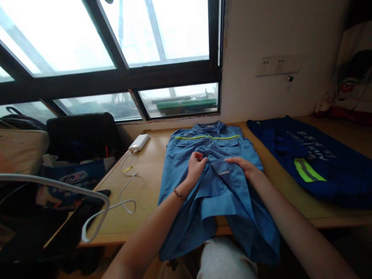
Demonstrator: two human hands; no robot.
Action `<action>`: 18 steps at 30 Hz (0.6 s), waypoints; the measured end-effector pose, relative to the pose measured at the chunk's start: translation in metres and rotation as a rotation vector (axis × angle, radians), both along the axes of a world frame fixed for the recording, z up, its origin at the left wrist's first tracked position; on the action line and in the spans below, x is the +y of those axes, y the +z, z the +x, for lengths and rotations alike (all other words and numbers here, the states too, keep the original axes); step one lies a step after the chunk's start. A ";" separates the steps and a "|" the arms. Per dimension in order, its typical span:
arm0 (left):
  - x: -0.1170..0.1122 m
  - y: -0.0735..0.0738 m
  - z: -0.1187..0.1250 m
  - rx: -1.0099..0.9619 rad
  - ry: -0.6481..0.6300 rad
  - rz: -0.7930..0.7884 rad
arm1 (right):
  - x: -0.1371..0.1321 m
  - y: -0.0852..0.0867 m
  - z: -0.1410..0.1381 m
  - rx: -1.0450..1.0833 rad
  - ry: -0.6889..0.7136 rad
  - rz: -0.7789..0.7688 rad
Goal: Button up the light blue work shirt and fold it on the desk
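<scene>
A light blue work shirt (186,174) with a yellow stripe across its chest lies front up, collar towards the wall. Its lower end hangs over the table's near edge. My left hand (197,164), with a beaded bracelet at the wrist, pinches the cloth near the middle of the front. Just right of it, my right hand (242,164) grips the same raised part between thumb and fingers. Between and below the hands, a button and a small pale label show on the cloth. The fingertips are partly hidden by folds.
A white power bank (139,143) with a white cable (128,205) lies on the wooden table (145,174) at left. Dark blue workwear (290,155) lies at right. Bags (78,170) stand left of the table. A window and wall sockets (279,64) are behind.
</scene>
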State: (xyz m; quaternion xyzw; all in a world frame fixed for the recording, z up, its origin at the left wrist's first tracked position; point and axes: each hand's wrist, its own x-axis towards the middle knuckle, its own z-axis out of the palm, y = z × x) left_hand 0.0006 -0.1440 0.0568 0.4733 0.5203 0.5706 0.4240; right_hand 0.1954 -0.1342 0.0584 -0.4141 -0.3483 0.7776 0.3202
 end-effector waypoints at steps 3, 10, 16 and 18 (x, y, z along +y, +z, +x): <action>-0.014 0.014 0.005 0.213 -0.288 0.114 | 0.006 -0.006 0.002 -0.118 -0.184 -0.006; -0.038 0.004 0.019 0.672 -0.804 0.061 | 0.007 -0.006 0.003 -0.027 -0.128 -0.047; -0.028 -0.007 0.014 0.748 -0.557 0.119 | 0.001 0.001 0.004 -0.062 -0.043 0.162; -0.024 -0.005 0.010 0.801 -0.492 0.099 | 0.000 0.001 0.004 -0.114 -0.003 0.266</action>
